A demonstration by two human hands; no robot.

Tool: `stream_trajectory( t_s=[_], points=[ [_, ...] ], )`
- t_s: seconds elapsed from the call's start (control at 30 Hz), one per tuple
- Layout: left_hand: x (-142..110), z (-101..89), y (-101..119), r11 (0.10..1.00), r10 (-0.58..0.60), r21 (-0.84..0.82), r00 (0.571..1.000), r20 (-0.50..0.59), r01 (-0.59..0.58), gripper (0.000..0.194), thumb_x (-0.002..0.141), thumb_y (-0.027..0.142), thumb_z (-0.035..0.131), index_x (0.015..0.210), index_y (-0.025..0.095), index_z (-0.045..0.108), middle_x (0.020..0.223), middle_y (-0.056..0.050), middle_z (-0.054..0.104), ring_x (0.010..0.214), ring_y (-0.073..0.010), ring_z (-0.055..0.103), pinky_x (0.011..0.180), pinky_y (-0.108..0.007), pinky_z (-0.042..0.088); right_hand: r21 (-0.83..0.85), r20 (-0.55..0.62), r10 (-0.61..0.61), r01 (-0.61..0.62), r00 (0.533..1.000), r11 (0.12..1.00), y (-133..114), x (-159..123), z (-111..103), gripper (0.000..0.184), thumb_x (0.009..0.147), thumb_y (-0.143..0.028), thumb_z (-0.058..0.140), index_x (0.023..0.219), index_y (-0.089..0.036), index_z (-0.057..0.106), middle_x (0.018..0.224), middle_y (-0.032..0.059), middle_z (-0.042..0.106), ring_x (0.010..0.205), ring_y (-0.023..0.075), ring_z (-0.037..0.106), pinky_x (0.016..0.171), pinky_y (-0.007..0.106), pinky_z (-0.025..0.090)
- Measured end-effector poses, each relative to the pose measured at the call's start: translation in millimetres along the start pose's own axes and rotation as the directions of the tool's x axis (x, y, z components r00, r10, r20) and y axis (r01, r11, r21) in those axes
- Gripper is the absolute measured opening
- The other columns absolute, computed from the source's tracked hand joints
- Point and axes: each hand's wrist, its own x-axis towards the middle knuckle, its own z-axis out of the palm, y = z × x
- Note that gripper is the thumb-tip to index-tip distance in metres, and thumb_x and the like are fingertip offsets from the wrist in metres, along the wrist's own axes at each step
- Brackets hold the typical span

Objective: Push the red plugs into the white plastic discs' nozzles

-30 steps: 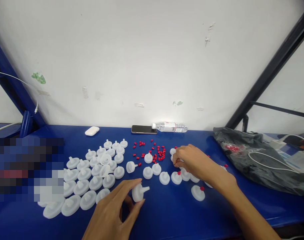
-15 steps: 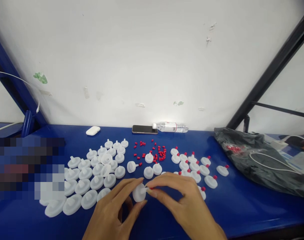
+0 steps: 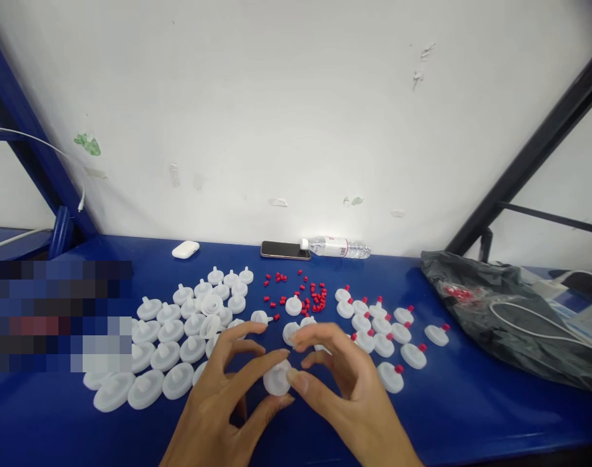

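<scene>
Between the thumb and index finger of my left hand (image 3: 237, 383) is a round white plastic nozzle cap (image 3: 277, 379), held above the table with its disc turned towards me. My right hand (image 3: 342, 383) is close on its right, the thumb tip touching or almost touching the cap's edge; its index finger curves above, apart from the thumb. Many similar white nozzle caps (image 3: 179, 381) stand to the left. Behind my hands lie small red tip caps (image 3: 316, 298). To the right, white nozzle caps with red tips (image 3: 413, 355) rest on the table.
Against the wall lie a phone (image 3: 286, 250), a water bottle (image 3: 335, 246) and a white earbud case (image 3: 185, 250). A dark plastic bag (image 3: 500, 318) with a cable on it covers the right side of the blue table (image 3: 471, 421). The far left is pixelated.
My right fingers have parted from their pinch on the cap's nozzle. The cap has turned so its disc faces me more. The whole view has shifted slightly.
</scene>
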Motion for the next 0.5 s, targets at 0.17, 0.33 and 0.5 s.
stream_trajectory(
  t_s=[0.17,0.33,0.5],
  points=[
    [-1.8,-1.5,2.9,0.990,0.110,0.085,0.994,-0.011,-0.109,0.034,0.096,0.025,0.068,0.126,0.040,0.062,0.145,-0.003,0.039,0.127,-0.0220,0.056,0.077,-0.021,0.061,0.282,0.227,0.184,-0.246,0.956,0.927,12.4,-3.8,4.6,0.056,0.084,-0.046,0.081,0.134,-0.028,0.064,0.114,0.0076,0.076,0.103,0.0230,0.073,0.091,0.034,0.056],
    [-0.2,-1.3,6.1,0.983,0.150,0.107,0.989,0.015,-0.151,0.028,0.099,0.027,0.063,0.125,0.037,0.061,0.145,-0.004,0.040,0.124,-0.0211,0.058,0.080,-0.023,0.062,0.288,0.215,0.143,-0.202,0.966,0.936,24.4,-1.8,11.1,0.043,0.081,-0.040,0.084,0.119,-0.022,0.071,0.092,0.0052,0.078,0.079,0.0174,0.075,0.073,0.026,0.056],
    [0.1,0.2,2.8,0.986,0.050,0.157,0.998,0.023,-0.053,0.041,0.099,0.029,0.061,0.138,0.037,0.053,0.143,-0.005,0.044,0.092,-0.0119,0.068,0.077,-0.022,0.063,0.040,0.052,0.055,-0.057,0.997,0.998,3.5,6.7,-7.8,0.023,0.090,-0.044,0.073,0.099,-0.023,0.068,0.104,0.0070,0.078,0.091,0.0207,0.074,0.077,0.028,0.057]
  ],
)
